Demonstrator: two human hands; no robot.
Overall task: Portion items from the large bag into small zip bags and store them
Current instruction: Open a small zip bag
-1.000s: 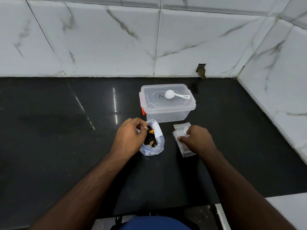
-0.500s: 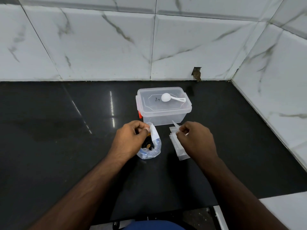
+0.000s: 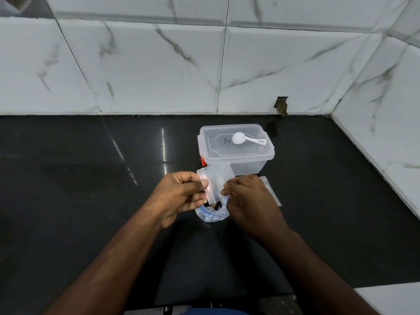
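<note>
A small clear zip bag [image 3: 214, 178] is held up over the counter between both hands. My left hand [image 3: 179, 196] pinches its left edge with thumb and fingers. My right hand [image 3: 250, 198] grips its lower right edge, fingers curled. Just below them the large clear bag [image 3: 213, 213] with dark and orange items sits on the black counter, partly hidden by the hands. A stack of spare small zip bags [image 3: 271, 192] lies to the right, half covered by my right hand.
A clear lidded plastic box [image 3: 236, 153] with an orange latch stands behind the hands, a white scoop [image 3: 246, 139] lying on its lid. White marble-look tile walls close the back and right. The black counter [image 3: 91, 178] stretches left.
My right hand lifted one small zip bag off the stack and brought it left. My left hand let go of the large bag and took the small bag's other edge.
</note>
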